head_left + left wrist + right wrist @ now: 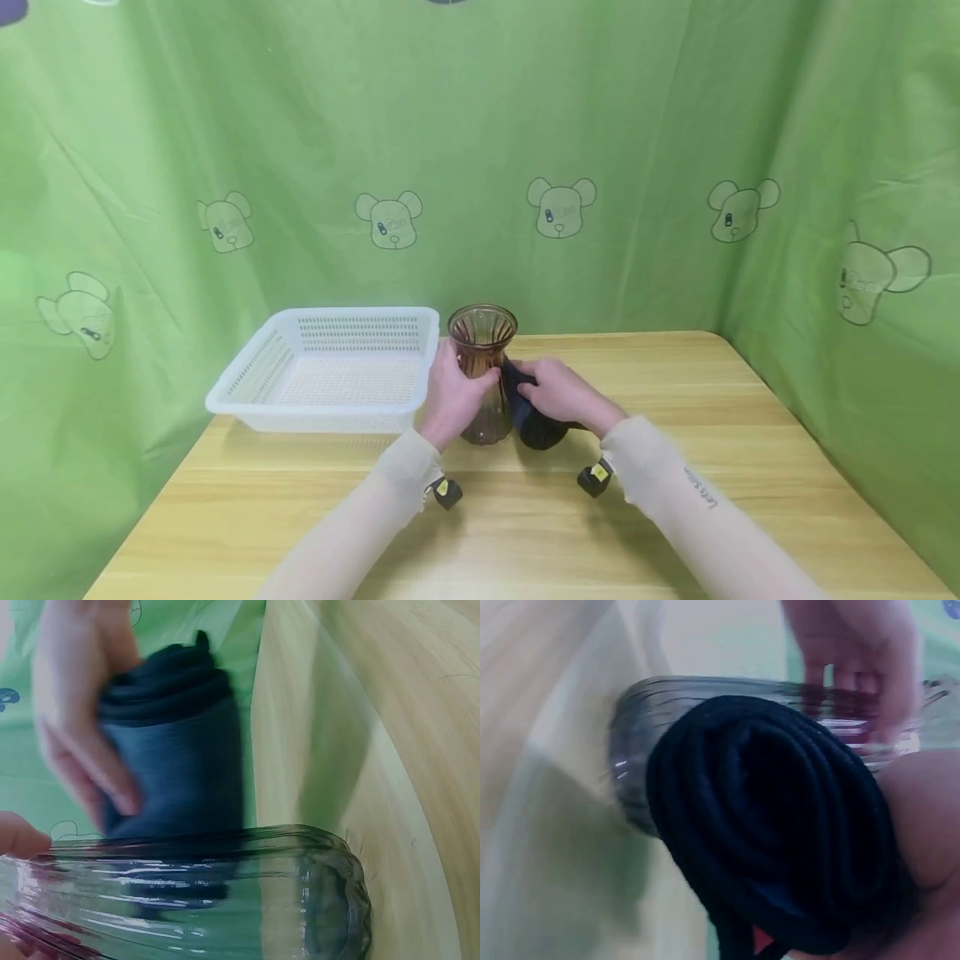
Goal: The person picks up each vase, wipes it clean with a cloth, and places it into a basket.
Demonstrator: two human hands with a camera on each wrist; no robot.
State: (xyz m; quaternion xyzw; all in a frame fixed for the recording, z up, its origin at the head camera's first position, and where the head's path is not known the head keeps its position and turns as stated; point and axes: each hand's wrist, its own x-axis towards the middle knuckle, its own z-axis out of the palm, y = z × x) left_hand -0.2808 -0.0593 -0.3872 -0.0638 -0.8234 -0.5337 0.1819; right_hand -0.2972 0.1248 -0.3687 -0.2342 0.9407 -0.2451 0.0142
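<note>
Curled round the upright vase, the left hand holds it; the right hand grips a rolled dark cloth just to the vase's right. Positioning the cloth there seems the step in hand; next probably calls for a steady left hold.

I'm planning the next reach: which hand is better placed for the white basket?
Probably the left hand: it is next to the white basket, though it grips the glass vase. The right hand holds the dark rolled cloth right of the vase, farther from the basket.
</note>
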